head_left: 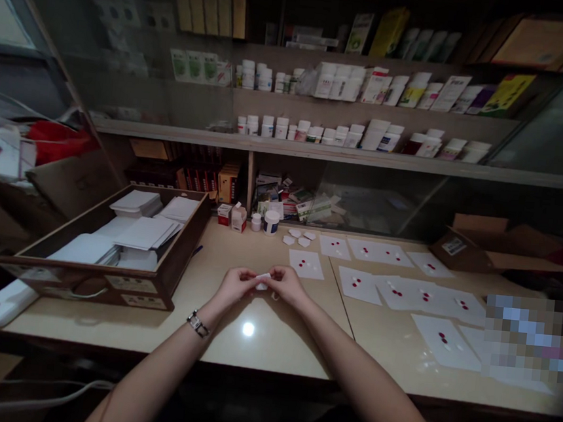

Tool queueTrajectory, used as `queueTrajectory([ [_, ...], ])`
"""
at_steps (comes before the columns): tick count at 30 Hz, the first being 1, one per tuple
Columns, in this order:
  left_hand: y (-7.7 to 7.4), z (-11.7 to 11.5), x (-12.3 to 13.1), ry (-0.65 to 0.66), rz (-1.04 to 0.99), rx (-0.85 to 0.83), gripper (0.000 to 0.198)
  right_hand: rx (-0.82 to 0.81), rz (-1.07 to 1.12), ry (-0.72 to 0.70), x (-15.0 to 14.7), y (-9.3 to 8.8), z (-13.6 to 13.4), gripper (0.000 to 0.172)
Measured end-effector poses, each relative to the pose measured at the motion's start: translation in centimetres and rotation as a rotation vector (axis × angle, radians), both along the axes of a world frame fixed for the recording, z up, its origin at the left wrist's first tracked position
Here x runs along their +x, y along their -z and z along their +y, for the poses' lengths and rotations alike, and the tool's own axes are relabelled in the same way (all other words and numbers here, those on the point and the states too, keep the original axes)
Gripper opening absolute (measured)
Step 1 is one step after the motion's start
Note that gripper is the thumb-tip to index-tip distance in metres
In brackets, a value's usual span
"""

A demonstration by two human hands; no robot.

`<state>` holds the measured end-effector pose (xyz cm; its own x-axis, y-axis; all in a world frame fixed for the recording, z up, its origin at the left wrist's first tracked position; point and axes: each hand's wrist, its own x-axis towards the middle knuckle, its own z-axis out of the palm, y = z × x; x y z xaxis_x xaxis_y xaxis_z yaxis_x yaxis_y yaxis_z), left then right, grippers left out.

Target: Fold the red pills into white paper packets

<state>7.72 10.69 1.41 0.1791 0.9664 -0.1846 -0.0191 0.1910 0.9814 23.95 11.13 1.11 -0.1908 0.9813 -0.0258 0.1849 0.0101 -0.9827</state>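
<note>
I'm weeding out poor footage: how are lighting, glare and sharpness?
Head view: dim, shelves murky; one bright glare spot on the tabletop below the left hand and right hand pinching a white paper; straight edges bow; pixelated block at right.

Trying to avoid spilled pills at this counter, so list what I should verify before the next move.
1. Grip: left hand and right hand both pinch the small white folded paper: ok.
2. Whether that paper is fully closed, or holds anything: cannot tell, too small.
3. Flat white paper sheets with red pills lie flat on the beige counter, apart from both hands: ok.
4. Nearest flat white square sheet lies just beyond the right hand, untouched: ok.
5. Brown wooden drawer of white paper stacks sits to the left, apart from the forearms: ok.
</note>
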Motion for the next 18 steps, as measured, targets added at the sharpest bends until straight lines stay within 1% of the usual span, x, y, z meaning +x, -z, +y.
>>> queueTrajectory([
  [3, 0.2, 0.1, -0.1, 0.037, -0.027, -0.004, 0.038, -0.034, 0.048, 0.002, 0.1, -0.1, 0.1, 0.026],
  [6, 0.3, 0.0, -0.1, 0.021, 0.016, 0.023, 0.034, -0.032, 0.071, -0.023, 0.0, -0.1, 0.2, 0.023],
  [10, 0.0, 0.0, 0.1, -0.025, 0.076, 0.084, 0.03, -0.011, 0.045, 0.012, -0.1, 0.2, 0.3, 0.02],
  [13, -0.1, 0.2, 0.1, -0.03, 0.084, 0.131, 0.029, -0.032, 0.028, 0.026, 0.2, 0.2, 0.3, 0.02],
  [15, 0.0, 0.4, 0.0, -0.027, 0.081, 0.134, 0.028, -0.056, 0.01, 0.007, 0.5, 0.0, 0.3, 0.02],
  [18, 0.6, 0.6, 0.0, -0.017, 0.1, 0.121, 0.025, -0.037, -0.055, -0.033, 1.0, 0.0, 0.4, 0.018],
])
